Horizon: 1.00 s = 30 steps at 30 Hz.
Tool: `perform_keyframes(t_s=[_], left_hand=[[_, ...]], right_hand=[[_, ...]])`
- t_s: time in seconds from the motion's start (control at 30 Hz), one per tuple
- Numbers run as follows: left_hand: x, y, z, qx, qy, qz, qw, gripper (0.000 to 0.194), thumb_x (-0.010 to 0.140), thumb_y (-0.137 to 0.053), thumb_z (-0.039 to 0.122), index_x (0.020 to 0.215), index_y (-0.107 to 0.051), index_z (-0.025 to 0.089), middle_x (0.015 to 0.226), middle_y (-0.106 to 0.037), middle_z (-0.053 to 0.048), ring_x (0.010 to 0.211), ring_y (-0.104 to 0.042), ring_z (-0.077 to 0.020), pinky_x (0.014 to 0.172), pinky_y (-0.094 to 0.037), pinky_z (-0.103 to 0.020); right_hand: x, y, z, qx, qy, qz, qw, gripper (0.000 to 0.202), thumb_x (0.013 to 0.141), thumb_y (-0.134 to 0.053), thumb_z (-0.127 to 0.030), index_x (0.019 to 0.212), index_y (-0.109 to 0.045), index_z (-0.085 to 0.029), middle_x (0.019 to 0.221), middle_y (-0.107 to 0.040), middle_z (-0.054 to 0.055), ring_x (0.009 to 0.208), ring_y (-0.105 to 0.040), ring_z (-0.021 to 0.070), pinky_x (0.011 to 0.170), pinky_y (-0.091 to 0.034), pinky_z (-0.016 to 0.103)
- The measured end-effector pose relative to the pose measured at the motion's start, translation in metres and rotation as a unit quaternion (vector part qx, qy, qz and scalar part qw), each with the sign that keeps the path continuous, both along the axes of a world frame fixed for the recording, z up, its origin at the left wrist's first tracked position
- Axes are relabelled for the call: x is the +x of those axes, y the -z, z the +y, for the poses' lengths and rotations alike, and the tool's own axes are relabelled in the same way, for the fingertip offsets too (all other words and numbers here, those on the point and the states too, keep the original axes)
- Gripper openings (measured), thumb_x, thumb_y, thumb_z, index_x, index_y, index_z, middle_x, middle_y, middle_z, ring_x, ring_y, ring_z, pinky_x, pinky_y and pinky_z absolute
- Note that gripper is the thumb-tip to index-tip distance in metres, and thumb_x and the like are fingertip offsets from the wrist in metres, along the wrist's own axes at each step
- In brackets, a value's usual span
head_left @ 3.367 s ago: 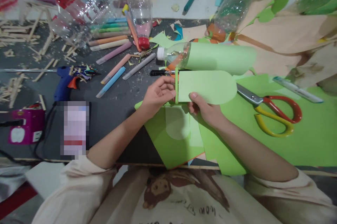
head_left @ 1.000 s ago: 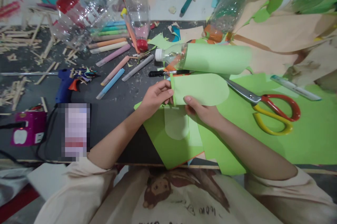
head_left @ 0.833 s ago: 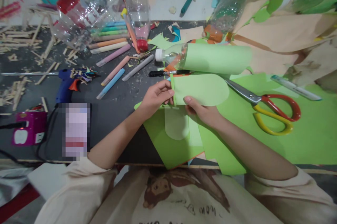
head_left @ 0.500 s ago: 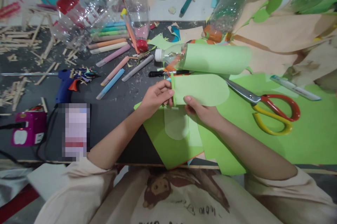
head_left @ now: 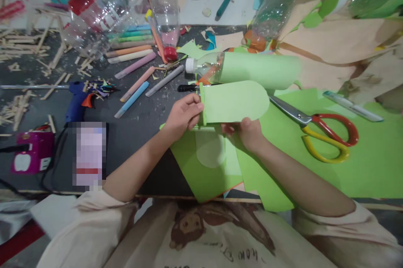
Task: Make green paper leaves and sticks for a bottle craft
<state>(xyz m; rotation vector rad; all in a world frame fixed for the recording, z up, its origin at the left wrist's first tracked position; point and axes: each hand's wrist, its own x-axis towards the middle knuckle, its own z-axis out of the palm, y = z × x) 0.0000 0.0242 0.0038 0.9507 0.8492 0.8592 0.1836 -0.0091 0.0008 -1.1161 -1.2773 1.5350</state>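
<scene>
A pale green paper piece (head_left: 237, 101), rounded at its right end, is held level above the table. Along its straight left end runs a brighter green strip (head_left: 202, 104). My left hand (head_left: 185, 113) pinches that strip end between thumb and fingers. At the lower edge, my right hand (head_left: 250, 133) grips the paper, thumb at the rim and fingers partly hidden beneath. A second pale rounded cutout (head_left: 210, 150) lies below on green sheets. Just behind lies a plastic bottle (head_left: 258, 68) wrapped in light green paper, its white cap to the left.
Large scissors (head_left: 304, 119) with red and yellow handles lie on a green paper sheet (head_left: 362, 163) at right. A blue glue gun (head_left: 77, 100), a phone (head_left: 90, 154) and several markers (head_left: 132, 100) are at left. Clear bottles (head_left: 163, 11) and wooden sticks (head_left: 23, 43) crowd the back.
The paper piece has shifted slightly left and tilted, its rounded end raised. My right hand has slid rightward along the lower edge, and my left hand keeps its pinch.
</scene>
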Motion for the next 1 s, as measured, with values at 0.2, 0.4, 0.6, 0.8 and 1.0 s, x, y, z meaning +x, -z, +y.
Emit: perform_keyframes(t_s=[0.2,0.4,0.6,0.8,1.0], left_hand=[[-0.001,0.006,-0.002,0.051,-0.064,0.05,0.995,0.046,0.071,-0.079,0.056,0.07,-0.049,0.02,0.05,-0.046,0.008,0.039,-0.039,-0.0051,0.041,-0.03,-0.02],[-0.003,0.008,0.003,0.073,-0.144,0.049,0.986,0.045,0.069,-0.078,0.056,0.069,-0.051,0.021,0.058,-0.043,0.006,0.049,-0.037,-0.0076,0.046,-0.031,-0.022],[-0.008,0.005,0.009,0.065,-0.114,0.031,0.991,0.047,0.067,-0.079,0.06,0.069,-0.054,0.021,0.061,-0.044,0.004,0.051,-0.039,-0.0089,0.048,-0.032,-0.024],[-0.01,-0.002,0.005,0.139,-0.017,0.137,0.981,0.043,0.07,-0.079,0.057,0.079,-0.061,0.019,0.068,-0.059,0.002,0.062,-0.055,-0.0112,0.054,-0.038,-0.022],[-0.01,-0.006,-0.005,0.237,-0.002,0.151,0.96,0.035,0.077,-0.078,0.047,0.092,-0.062,0.019,0.072,-0.065,0.002,0.065,-0.062,-0.0097,0.057,-0.046,-0.019]], right_hand=[[0.001,0.012,-0.001,0.016,0.213,0.005,0.977,0.054,0.071,-0.072,-0.07,0.106,-0.06,-0.031,0.088,-0.067,0.002,0.064,-0.063,0.0167,0.042,-0.049,0.026],[0.001,0.0,0.004,0.088,0.025,-0.096,0.991,0.036,0.08,-0.07,-0.058,0.085,-0.066,-0.022,0.078,-0.067,0.003,0.068,-0.063,0.0183,0.057,-0.053,0.032],[0.003,-0.003,0.007,0.153,-0.093,-0.066,0.982,0.047,0.079,-0.064,-0.068,0.081,-0.068,-0.021,0.086,-0.07,0.006,0.082,-0.065,0.0223,0.073,-0.052,0.038],[0.003,0.0,0.005,0.069,-0.043,-0.052,0.995,0.044,0.079,-0.067,-0.066,0.086,-0.06,-0.024,0.082,-0.062,0.001,0.077,-0.06,0.0176,0.07,-0.049,0.033],[0.0,0.0,0.007,0.043,-0.008,0.005,0.999,0.046,0.077,-0.072,-0.062,0.101,-0.058,-0.025,0.089,-0.067,0.002,0.084,-0.066,0.0171,0.073,-0.053,0.03]])
